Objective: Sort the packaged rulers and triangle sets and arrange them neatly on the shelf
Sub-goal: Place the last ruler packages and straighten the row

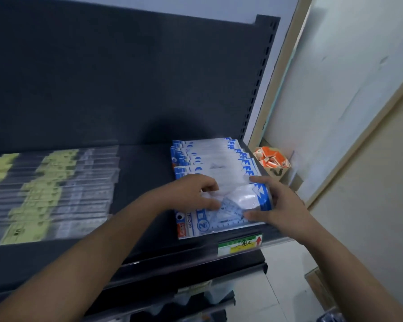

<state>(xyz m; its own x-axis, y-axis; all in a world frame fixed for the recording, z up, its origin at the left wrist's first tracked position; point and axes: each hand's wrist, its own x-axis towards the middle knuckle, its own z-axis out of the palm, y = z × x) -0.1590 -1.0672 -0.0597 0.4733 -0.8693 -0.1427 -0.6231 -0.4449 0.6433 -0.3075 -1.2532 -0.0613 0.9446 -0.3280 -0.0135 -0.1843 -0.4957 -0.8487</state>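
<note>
Front-right of shelf: left hand grip pinches middle of the front triangle set pack, right hand grip curls round its bent-up end, triangle set stack just behind, ruler packs left.

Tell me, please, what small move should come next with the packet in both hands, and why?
Probably press the held packet flat onto the blue triangle-set stack, edges aligned: the left hand and right hand grip it, and its right end curls up.
</note>
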